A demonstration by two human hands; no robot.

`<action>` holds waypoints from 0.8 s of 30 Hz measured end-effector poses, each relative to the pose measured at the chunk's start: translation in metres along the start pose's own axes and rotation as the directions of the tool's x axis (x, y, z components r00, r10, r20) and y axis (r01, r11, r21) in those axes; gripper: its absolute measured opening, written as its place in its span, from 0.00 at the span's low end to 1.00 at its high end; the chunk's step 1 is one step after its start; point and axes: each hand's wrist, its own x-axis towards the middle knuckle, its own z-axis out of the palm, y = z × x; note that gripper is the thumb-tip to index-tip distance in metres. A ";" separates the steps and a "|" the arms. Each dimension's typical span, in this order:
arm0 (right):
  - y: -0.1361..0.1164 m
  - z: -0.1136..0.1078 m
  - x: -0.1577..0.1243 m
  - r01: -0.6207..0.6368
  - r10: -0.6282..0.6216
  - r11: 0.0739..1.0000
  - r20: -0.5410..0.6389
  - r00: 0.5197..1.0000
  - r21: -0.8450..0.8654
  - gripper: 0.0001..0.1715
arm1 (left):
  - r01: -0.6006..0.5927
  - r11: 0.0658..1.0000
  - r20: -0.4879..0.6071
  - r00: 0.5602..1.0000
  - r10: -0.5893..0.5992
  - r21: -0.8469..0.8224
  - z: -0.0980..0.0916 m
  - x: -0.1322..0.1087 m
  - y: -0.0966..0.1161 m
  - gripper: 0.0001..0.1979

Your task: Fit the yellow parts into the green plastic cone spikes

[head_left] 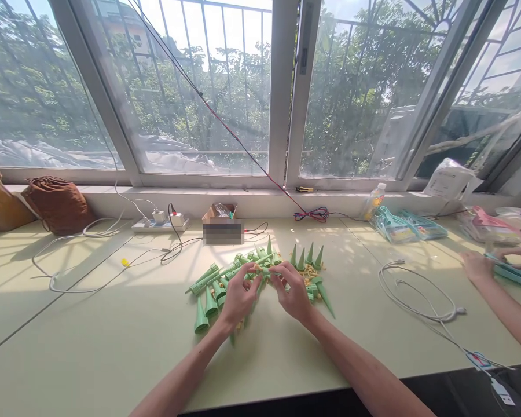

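My left hand [242, 294] and my right hand [293, 291] meet over a heap of green plastic parts. Both sets of fingertips pinch one green plastic spike [265, 271], partly hidden by the fingers. A small yellow piece [257, 267] shows at my left fingertips. Left of my left hand lie hollow green spikes [200, 318], wide ends toward me, and long green tubes [208, 280]. Beyond my right hand several green spikes [309, 255] stand points up, near small yellow pieces [311, 274]. Another green spike [325, 298] lies tilted beside my right hand.
Behind the heap sits a small cardboard box [230, 211]. A power strip [160, 222] trails cables at the left, near a brown bag [58, 202]. A coiled white cable [417, 295] lies right. There a co-worker's hands [480, 266] hold a blue-green item [514, 272]. A bottle [375, 201] stands by the window.
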 end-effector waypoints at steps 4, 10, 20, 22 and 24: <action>0.001 0.001 -0.001 -0.027 0.026 0.999 -0.033 0.999 -0.026 0.08 | -0.017 0.999 0.021 1.000 0.016 0.033 0.001 -0.001 0.000 0.12; 0.000 -0.001 -0.001 -0.032 0.025 0.997 -0.111 0.993 -0.067 0.04 | -0.069 0.997 0.164 0.985 0.062 0.037 0.005 -0.005 -0.004 0.13; -0.005 -0.017 0.009 0.282 -0.273 0.904 0.074 0.959 -0.323 0.10 | -0.310 0.934 0.410 0.886 0.216 0.176 0.013 -0.009 -0.008 0.10; -0.013 -0.021 0.008 0.326 -0.293 0.873 0.146 0.945 -0.362 0.12 | -0.365 0.910 0.455 0.856 0.245 0.197 0.016 -0.010 -0.008 0.07; -0.021 -0.025 0.005 0.361 -0.296 0.859 0.224 0.929 -0.364 0.13 | -0.406 0.887 0.481 0.836 0.264 0.218 0.019 -0.012 -0.008 0.08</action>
